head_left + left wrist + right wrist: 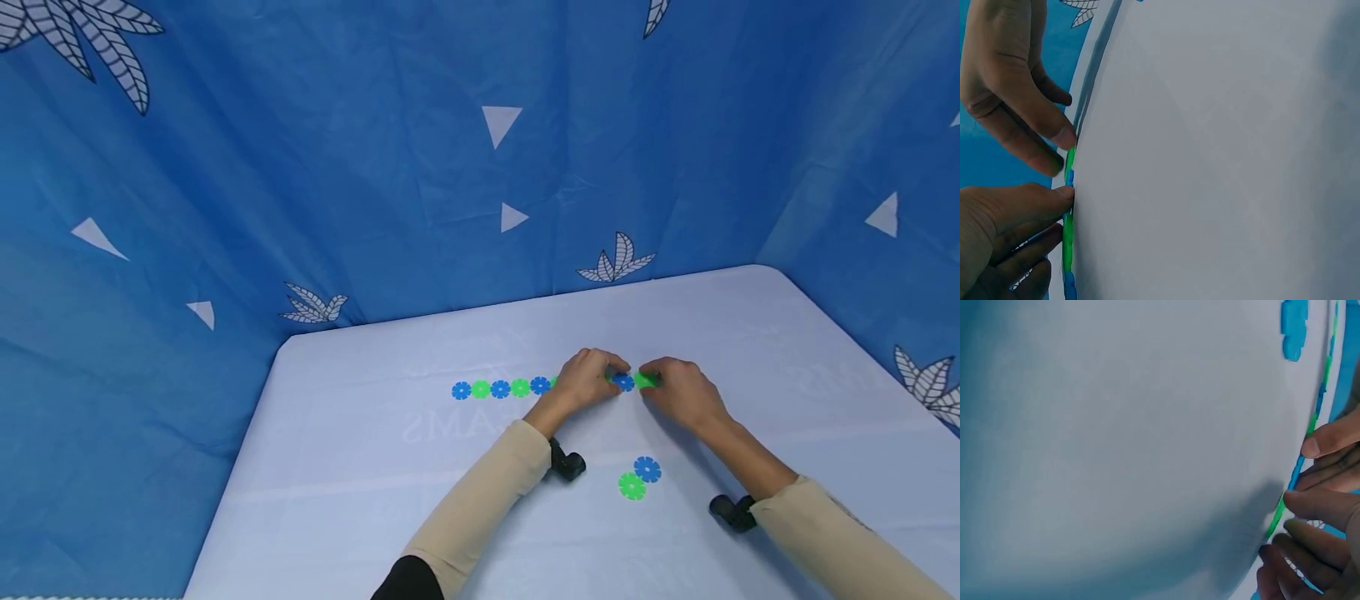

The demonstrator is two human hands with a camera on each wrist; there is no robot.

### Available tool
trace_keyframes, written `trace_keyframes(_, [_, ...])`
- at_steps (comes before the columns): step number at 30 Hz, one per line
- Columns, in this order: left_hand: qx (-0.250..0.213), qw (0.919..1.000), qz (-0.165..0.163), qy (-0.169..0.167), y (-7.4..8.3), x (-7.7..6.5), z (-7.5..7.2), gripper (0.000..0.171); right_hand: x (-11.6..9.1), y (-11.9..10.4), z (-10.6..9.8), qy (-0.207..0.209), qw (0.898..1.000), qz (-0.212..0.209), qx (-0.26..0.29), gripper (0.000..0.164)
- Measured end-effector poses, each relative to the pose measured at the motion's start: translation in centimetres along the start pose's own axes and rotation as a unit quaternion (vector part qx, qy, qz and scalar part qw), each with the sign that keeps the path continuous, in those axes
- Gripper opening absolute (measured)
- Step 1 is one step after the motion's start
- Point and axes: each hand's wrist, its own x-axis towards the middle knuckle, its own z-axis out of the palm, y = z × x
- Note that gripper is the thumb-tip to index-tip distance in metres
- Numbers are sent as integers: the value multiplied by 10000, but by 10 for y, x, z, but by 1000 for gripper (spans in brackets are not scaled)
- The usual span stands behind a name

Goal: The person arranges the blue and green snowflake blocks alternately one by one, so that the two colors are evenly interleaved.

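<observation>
A row of notched plastic discs, alternating blue and green, runs across the white table; a blue disc (500, 389) shows in its left part. My left hand (587, 380) pinches the row near its right end, at a blue disc (622, 382), and hides several discs behind it. Thumb and fingers of my right hand (684, 392) grip the green disc (646, 380) at the far right end, edge against that blue one. From the left wrist, the row is seen edge-on, with the green end disc (1070, 159) between the right fingertips.
Nearer me on the table (337, 500) lie a loose blue disc (647, 469) and a loose green disc (632, 486), side by side. Black wrist devices (567, 462) hang below both forearms. A blue patterned curtain (420, 167) rises behind the table's back edge.
</observation>
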Motion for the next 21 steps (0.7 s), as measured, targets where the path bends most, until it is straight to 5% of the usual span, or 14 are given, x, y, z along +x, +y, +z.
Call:
trace_keyframes(6, [51, 10000, 41, 38, -1, 1, 2, 33, -14, -2, -6, -22, 9999, 109, 19, 36])
trace_keyframes(12, [66, 10000, -9, 17, -1, 3, 2, 34, -40, -6, -12, -242, 9982, -234, 499, 31])
trace_keyframes(21, [172, 9998, 70, -16, -1, 0, 1, 35, -79, -10, -9, -1259, 9860, -806, 742, 31])
